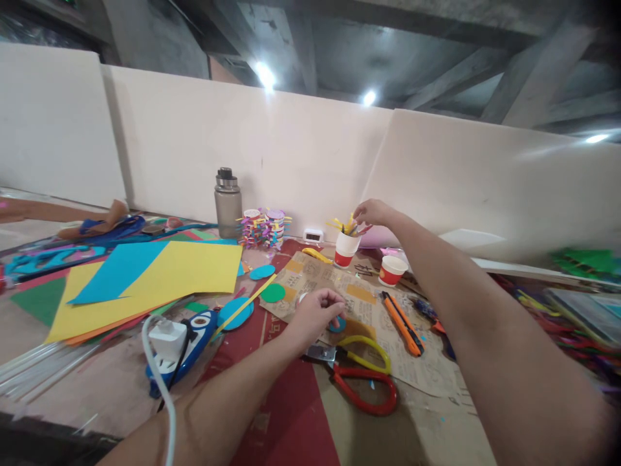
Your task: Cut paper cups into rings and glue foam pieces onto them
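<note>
My right hand [373, 212] reaches down into the top of a white and red paper cup [345, 249] at the back. Its fingers are pinched among the yellow strips [348, 225] and other slim pieces in the cup; what they grip is hidden. My left hand [316, 315] is low over the brown paper [359, 301], fingers curled together. A small blue ring-shaped piece [338, 324] shows by its fingertips, and a bit of white shows behind it; what it holds I cannot make out. Scissors [359, 372] with yellow and red handles lie just right of my left wrist.
An orange cutter knife [402, 323] and a second paper cup [392, 270] are at the right. Coloured paper sheets [194, 268], paper circles [272, 293] and a blue power strip [194, 346] lie left. Behind stand a bottle [228, 204] and two strip-covered stacks [275, 230].
</note>
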`<state>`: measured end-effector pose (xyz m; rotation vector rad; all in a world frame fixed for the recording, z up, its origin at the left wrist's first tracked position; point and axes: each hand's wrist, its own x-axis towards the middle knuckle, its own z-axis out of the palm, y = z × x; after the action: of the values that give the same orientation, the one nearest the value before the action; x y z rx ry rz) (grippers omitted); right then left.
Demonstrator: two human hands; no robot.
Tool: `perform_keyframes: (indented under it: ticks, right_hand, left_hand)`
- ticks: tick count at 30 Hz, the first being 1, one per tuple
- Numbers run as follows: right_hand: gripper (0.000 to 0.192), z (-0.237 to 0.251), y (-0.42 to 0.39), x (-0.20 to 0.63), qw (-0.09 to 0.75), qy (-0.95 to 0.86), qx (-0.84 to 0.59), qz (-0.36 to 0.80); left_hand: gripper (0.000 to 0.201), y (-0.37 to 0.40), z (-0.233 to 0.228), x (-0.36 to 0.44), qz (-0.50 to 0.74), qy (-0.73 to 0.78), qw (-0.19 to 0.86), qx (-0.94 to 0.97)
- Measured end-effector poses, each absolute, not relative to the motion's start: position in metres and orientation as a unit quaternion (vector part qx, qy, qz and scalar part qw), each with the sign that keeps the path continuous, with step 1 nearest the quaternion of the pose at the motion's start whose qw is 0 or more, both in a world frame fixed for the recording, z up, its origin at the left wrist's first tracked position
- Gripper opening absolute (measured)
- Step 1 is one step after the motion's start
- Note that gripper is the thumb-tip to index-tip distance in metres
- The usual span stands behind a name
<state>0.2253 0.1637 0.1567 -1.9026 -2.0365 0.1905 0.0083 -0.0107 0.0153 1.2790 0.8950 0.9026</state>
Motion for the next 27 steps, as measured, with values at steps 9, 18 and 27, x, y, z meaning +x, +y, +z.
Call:
perform_keyframes:
  ticks: [9,18,27]
  right_hand:
    - [0.033,0.141,0.131,0.262,0.225,-0.717,-0.660,0.011]
    - [0.025,0.098,0.119,0.252,0.316,-0.693,-0.636,0.127]
    - [0.026,0.103,0.117,0.249,0.411,-0.663,-0.622,0.061]
  left_hand:
    - [0.019,-0.003,0.008,0.007,0.415,0.358,0.620,0.562]
    - [0.023,-0.004,0.013,0.003,0.422,0.352,0.599,0.582]
    - [0.020,-0.004,0.011,0.004,0.422,0.352,0.602,0.580]
